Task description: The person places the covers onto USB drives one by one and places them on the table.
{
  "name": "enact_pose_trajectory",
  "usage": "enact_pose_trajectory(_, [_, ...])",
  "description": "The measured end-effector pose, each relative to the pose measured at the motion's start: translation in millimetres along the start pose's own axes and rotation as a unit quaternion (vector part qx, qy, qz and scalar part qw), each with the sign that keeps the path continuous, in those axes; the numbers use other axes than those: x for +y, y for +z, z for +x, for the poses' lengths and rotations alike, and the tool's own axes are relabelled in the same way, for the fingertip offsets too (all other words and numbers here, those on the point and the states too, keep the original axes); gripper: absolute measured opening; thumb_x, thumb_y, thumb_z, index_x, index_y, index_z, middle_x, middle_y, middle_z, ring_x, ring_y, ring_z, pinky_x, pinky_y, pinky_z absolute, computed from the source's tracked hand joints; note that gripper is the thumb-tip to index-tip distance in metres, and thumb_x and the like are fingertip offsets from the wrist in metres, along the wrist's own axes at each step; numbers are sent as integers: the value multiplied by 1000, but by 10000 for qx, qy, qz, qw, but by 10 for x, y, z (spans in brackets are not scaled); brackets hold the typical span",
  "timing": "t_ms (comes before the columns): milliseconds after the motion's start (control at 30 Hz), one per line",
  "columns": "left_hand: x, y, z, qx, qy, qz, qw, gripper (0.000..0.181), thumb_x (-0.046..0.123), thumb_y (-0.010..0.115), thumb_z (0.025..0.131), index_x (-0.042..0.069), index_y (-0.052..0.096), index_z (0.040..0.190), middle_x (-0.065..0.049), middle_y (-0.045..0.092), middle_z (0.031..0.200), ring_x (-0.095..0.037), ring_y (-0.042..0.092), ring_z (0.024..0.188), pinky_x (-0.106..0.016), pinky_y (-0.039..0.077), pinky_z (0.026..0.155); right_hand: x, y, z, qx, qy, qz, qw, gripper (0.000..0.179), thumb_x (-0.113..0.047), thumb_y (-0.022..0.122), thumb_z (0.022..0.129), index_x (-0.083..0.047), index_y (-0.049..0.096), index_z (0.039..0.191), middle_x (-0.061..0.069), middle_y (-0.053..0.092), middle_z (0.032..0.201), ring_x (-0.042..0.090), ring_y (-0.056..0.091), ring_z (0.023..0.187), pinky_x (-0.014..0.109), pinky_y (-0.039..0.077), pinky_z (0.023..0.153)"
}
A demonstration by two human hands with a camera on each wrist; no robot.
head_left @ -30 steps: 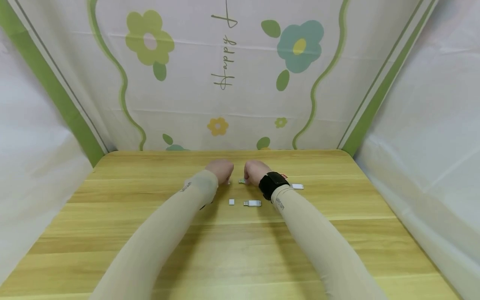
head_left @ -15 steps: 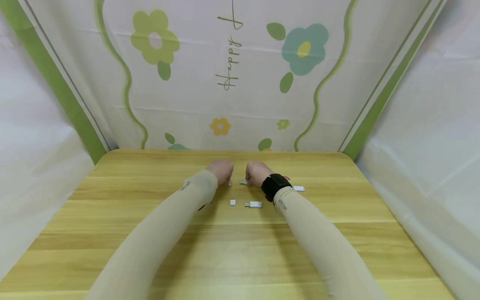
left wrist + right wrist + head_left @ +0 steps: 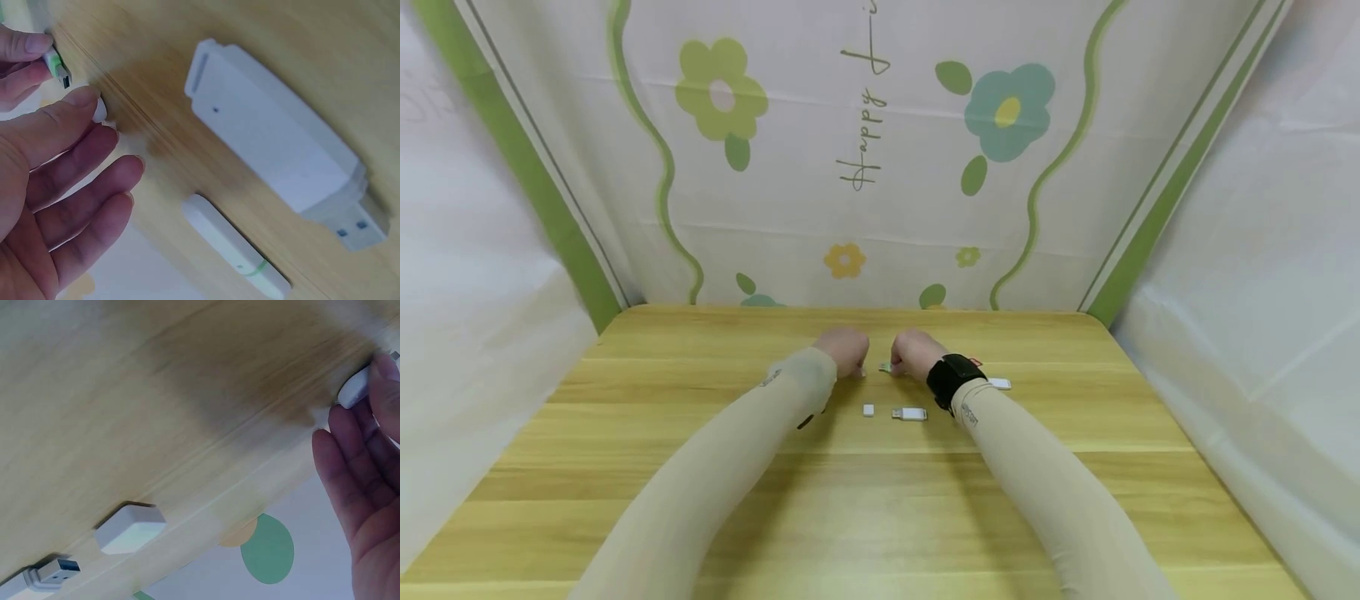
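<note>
My left hand (image 3: 844,350) pinches a small white cap (image 3: 100,111) between thumb and forefinger; its other fingers are loosely bent. Facing it across a narrow gap, my right hand (image 3: 913,353) holds a white USB stick with a green band (image 3: 55,61). The stick's bare metal plug points towards the cap without touching it. In the right wrist view, the white end of this USB stick (image 3: 354,389) shows between thumb and fingers. Both hands are just above the far half of the wooden table (image 3: 865,517).
Nearer the person lie a loose white cap (image 3: 868,410) and an uncapped USB stick (image 3: 912,414). Another white stick (image 3: 1000,383) lies beside the right wrist. The left wrist view shows a large white USB stick (image 3: 269,131) and a capped, green-striped stick (image 3: 234,247). Behind stands a flowered curtain (image 3: 805,208).
The head view has shifted slightly, so the table sits a little lower in it. Both hands keep their holds and their spacing, with barely any visible movement.
</note>
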State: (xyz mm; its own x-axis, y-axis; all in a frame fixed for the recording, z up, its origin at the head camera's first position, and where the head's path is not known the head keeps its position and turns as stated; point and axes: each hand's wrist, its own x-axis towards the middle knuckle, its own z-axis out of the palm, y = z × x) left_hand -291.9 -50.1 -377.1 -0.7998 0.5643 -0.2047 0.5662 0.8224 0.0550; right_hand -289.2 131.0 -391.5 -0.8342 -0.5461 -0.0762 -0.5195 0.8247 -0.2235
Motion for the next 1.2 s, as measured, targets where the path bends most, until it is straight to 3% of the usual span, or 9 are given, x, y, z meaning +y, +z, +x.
enact_pose_trajectory(100, [-1, 11, -8, 36, 1, -38, 10000, 19, 20, 79, 86, 14, 66, 73, 6, 60, 67, -10, 54, 62, -27, 49, 61, 24, 29, 20, 14, 39, -12, 10000, 8, -15, 78, 86, -11, 77, 80, -3, 69, 77, 11, 58, 67, 27, 51, 67])
enact_pose_trajectory(300, [-23, 63, 10, 91, -21, -144, 9999, 35, 18, 74, 85, 16, 52, 58, 12, 37, 45, -8, 38, 48, -25, 34, 47, 18, 15, 12, -25, 198, 107, 9997, 7, -14, 79, 85, -11, 76, 80, -3, 68, 77, 12, 58, 68, 28, 51, 67])
enact_pose_trajectory(533, [0, 78, 52, 94, -85, 109, 9999, 17, 23, 77, 88, 13, 68, 78, 6, 62, 71, -10, 55, 62, -26, 48, 59, 10, -4, -9, -34, 110, 77, 9999, 6, -14, 78, 86, -9, 77, 83, -1, 70, 80, 13, 59, 70, 29, 52, 68])
enact_pose_trajectory(700, [12, 82, 62, 36, -47, 211, 9998, 17, 23, 76, 89, 12, 66, 81, 4, 63, 72, -12, 57, 65, -28, 50, 61, 20, -7, -13, -103, -13, 25, 9999, 7, -15, 77, 88, -9, 78, 86, 0, 71, 81, 11, 58, 69, 27, 51, 68])
enact_pose_trajectory(833, [-10, 113, 58, 59, 54, 223, 9997, 18, 22, 75, 90, 12, 64, 80, 3, 61, 72, -12, 56, 65, -27, 49, 61, 25, -29, -28, -197, -163, -80, 9996, 12, -15, 74, 90, -9, 76, 80, -1, 67, 73, 12, 55, 63, 26, 48, 62])
enact_pose_trajectory(933, [-35, 114, 34, 92, 75, 23, 9999, 16, 21, 75, 89, 11, 65, 82, 3, 62, 74, -12, 57, 67, -28, 51, 64, 35, -61, -57, -226, -212, -92, 9995, 15, -14, 73, 90, -9, 75, 77, -3, 62, 67, 12, 53, 61, 26, 46, 59])
enact_pose_trajectory(1067, [-47, 28, -56, 167, 68, -581, 9981, 11, 17, 76, 87, 10, 68, 83, 2, 65, 77, -14, 61, 70, -30, 53, 69, 71, -122, -132, -96, -259, -34, 9996, 16, -14, 72, 90, -10, 74, 74, -5, 61, 65, 11, 51, 58, 25, 45, 58])
enact_pose_trajectory(1200, [-47, -67, -189, 358, 335, -805, 9955, 8, 17, 74, 89, 11, 73, 84, 2, 69, 81, -11, 62, 71, -28, 54, 71, 67, -227, -275, 156, -462, -8, 9988, 19, -13, 69, 90, -12, 71, 71, -5, 56, 62, 9, 45, 54, 24, 40, 56])
